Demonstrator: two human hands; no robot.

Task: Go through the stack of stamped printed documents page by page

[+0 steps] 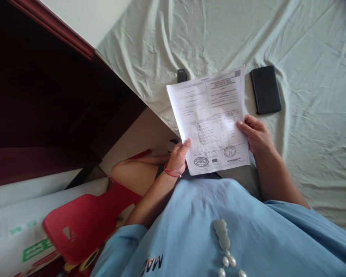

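Wrinkled pale green sheet (305, 57) covers the bed in front of me, and over its near edge I hold a stack of printed papers (210, 119) between both hands. My left hand (178, 157) grips the lower left edge, thumb pressed flat on the front of the top page and the other fingers hidden behind it; a red string bracelet (171, 173) circles that wrist. My right hand (256, 134) is closed on the right edge a little higher up, thumb on the front, fingers curled behind. The pages tilt slightly left, top edge away from me, with two round stamps near the bottom, between my hands. Just beyond the top right corner of the papers a black phone (265, 89) lies flat on the sheet, apart from them. A small dark object (182, 75) peeks out behind the top edge; I cannot tell what it is. Lower left stands a red plastic chair (83, 223), beside my knee.
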